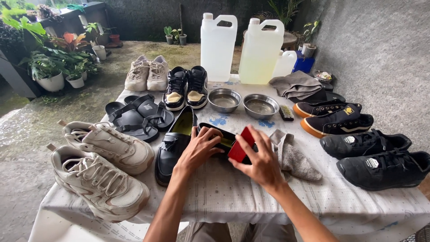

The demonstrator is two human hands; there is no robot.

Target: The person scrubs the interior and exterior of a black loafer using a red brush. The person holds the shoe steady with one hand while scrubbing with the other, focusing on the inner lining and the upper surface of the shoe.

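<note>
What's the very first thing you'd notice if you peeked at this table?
In the middle, the left hand steadies a black loafer while the right hand presses a red block against it. Shoes ring them: chunky cream sneakers on the left, black sneakers on the right. At the back stand two big plastic jugs behind two metal bowls.

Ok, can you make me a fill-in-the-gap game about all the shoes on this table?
1. The right hand holds a flat ____ block against a black loafer.
2. Behind the two metal bowls stand ____ big plastic jugs.
3. The left hand rests on the ____ loafer.
4. The grey cloth lies to the ____ of the hands.

Missing words: red; two; black; right
</note>
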